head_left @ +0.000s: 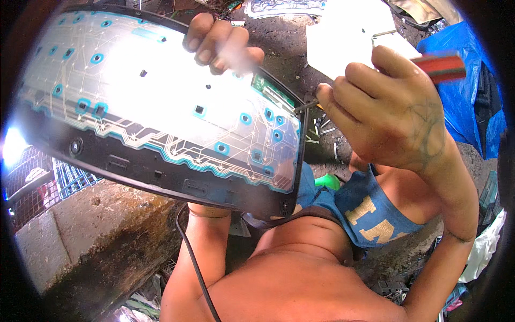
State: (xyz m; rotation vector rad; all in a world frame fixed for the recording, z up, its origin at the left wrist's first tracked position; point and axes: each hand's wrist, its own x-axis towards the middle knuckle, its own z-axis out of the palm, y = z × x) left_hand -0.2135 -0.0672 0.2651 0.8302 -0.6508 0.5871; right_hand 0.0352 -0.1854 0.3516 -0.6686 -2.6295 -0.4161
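Note:
My left hand [221,44] is closed over the far edge of an opened keyboard [120,162], holding it up tilted, its black shell showing. A clear membrane sheet [177,123] with printed traces and blue-ringed holes covers most of it, partly washed out by glare. Near the far right corner sits a small green circuit board [262,84]. My right hand [383,110] grips a screwdriver [441,68] with a red and dark handle. Its thin shaft reaches that corner beside the circuit board; whether the tip touches anything I cannot tell. A black cable hangs below the keyboard.
On the left stands a concrete ledge [102,220] with wire racks [72,174] behind it. A white sheet [343,40] lies on the dirt ground beyond my hands, near small scattered scraps [322,126]. A blue plastic bag [456,102] is at the right.

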